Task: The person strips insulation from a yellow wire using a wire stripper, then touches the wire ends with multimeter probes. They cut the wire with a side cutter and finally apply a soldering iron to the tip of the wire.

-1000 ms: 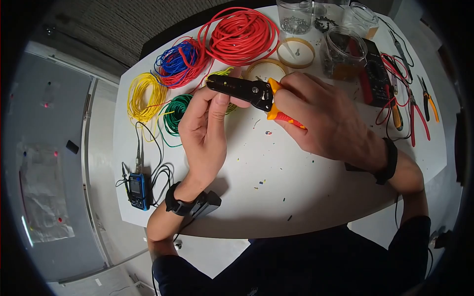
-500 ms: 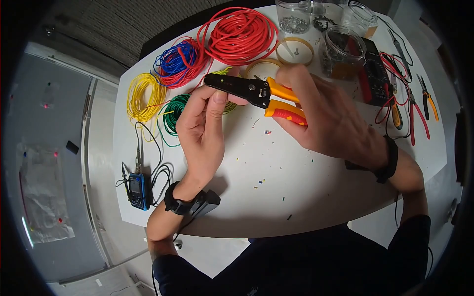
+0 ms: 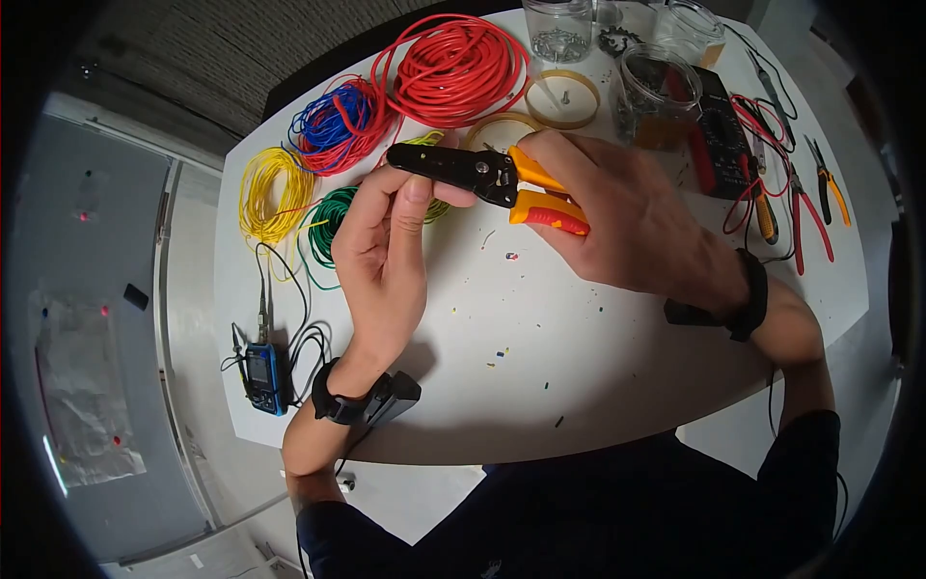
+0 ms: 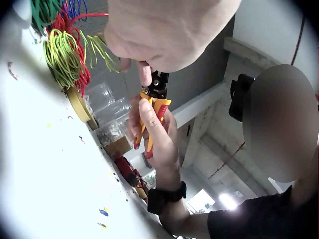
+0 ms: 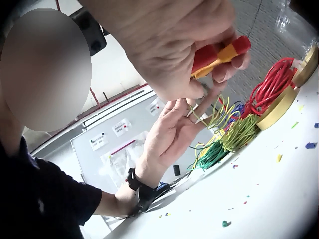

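My right hand (image 3: 637,217) grips the orange-and-red handles of a wire stripper (image 3: 453,169), which stand apart. Its black nose points left, over the fingertips of my left hand (image 3: 381,256). Between thumb and fingers, the left hand pinches a thin yellow-green wire (image 4: 103,54) close beside that nose; the wire's end is hidden by fingers and tool. From there the wire runs back to a yellow-green coil (image 4: 63,59) on the table. In the right wrist view the red-and-orange handle (image 5: 224,57) shows inside the curled right fingers.
Red (image 3: 458,72), blue (image 3: 333,116), yellow (image 3: 275,193) and green (image 3: 328,217) wire coils lie behind the left hand. Tape rolls (image 3: 562,99), clear jars (image 3: 656,92) and a multimeter (image 3: 723,135) stand farther back. Pliers (image 3: 808,217) lie right, a small blue device (image 3: 260,376) left. Wire scraps dot the white table.
The stripper's handles have spread apart as the right fingers loosened, then stayed that way. The left hand keeps its pinch near the nose. The head view has shifted slightly.
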{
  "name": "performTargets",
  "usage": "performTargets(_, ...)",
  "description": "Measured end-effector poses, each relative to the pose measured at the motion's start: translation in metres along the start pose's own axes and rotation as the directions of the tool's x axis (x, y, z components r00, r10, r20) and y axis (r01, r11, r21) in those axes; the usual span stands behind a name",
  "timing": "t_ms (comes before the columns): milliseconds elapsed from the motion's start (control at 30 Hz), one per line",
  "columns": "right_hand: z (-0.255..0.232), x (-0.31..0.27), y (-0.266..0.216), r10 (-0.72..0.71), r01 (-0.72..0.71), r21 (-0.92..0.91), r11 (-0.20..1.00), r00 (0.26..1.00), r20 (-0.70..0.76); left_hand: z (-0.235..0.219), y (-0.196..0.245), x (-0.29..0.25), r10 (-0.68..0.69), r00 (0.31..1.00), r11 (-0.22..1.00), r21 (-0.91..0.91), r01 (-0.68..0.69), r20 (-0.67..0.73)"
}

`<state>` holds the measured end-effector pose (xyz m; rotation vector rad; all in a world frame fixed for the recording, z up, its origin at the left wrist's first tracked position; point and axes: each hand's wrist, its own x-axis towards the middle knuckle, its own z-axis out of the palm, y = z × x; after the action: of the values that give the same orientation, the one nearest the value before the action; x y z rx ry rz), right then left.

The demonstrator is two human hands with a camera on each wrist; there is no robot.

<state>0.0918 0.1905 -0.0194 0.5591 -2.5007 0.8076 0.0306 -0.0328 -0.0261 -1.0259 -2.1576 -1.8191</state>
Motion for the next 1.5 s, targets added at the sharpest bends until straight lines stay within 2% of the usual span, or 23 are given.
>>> performTargets(67,-0.002,0.000,0.001,-0.062,0.061,-0.039,0.997,0.998,-0.024,0.001,0.001,-0.001,0.005,1.000,1.000,0.008,-0.005,0.003)
performTargets(200,0.002,0.001,0.004,-0.050,0.050,-0.014,0.999,0.998,-0.027,0.000,0.004,0.000,0.001,1.000,1.000,0.024,0.000,-0.021)
performTargets(267,0.003,0.003,0.005,-0.146,0.135,-0.095,0.986,0.983,-0.108,-0.002,0.000,0.000,-0.005,1.000,1.000,-0.010,0.005,0.013)
performTargets(500,0.002,0.009,0.014,-0.172,0.160,-0.103,0.982,0.977,-0.123,-0.003,-0.002,0.000,0.019,1.000,0.995,-0.096,-0.018,0.013)
performTargets(567,0.001,0.010,0.019,-0.229,0.197,-0.207,0.958,0.963,-0.143,-0.005,-0.001,0.000,0.006,0.999,0.999,-0.050,-0.004,0.052)
performTargets(700,0.001,0.015,0.022,-0.230,0.203,-0.209,0.957,0.967,-0.113,-0.004,0.000,0.000,0.028,0.998,0.997,-0.078,-0.024,0.055)
performTargets(800,0.002,0.019,0.021,-0.262,0.225,-0.214,0.951,0.951,-0.167,-0.005,0.000,0.000,0.030,0.998,0.993,-0.113,-0.024,0.050)
performTargets(867,0.000,0.021,0.019,-0.177,0.162,-0.131,0.978,0.978,-0.114,-0.005,0.001,0.000,-0.009,0.998,0.991,-0.130,0.018,0.063)
performTargets(900,0.000,0.021,0.019,-0.179,0.163,-0.131,0.978,0.977,-0.114,-0.006,0.001,0.001,-0.008,0.998,0.991,-0.129,0.016,0.062)
performTargets(967,0.003,0.020,0.021,-0.199,0.184,-0.108,0.977,0.967,-0.158,-0.006,-0.001,0.001,0.008,0.997,0.990,-0.144,0.002,0.073)
performTargets(1100,0.004,0.020,0.025,-0.209,0.196,-0.093,0.976,0.965,-0.157,-0.007,-0.003,0.000,0.037,0.996,0.989,-0.146,-0.024,0.083)
performTargets(1167,0.004,0.022,0.027,-0.286,0.260,-0.147,0.954,0.938,-0.196,-0.007,-0.001,-0.001,0.022,0.996,0.985,-0.171,-0.007,0.083)
performTargets(1267,0.001,0.023,0.026,-0.264,0.240,-0.158,0.958,0.952,-0.152,-0.006,-0.004,0.000,0.031,0.997,0.981,-0.196,-0.017,0.065)
performTargets(1400,0.005,0.024,0.030,-0.282,0.257,-0.146,0.955,0.942,-0.183,-0.009,-0.004,0.001,-0.002,0.997,0.974,-0.224,0.019,0.072)
performTargets(1500,0.004,0.028,0.032,-0.306,0.276,-0.164,0.947,0.931,-0.197,-0.013,-0.005,0.001,0.015,0.991,0.985,-0.173,0.008,0.131)
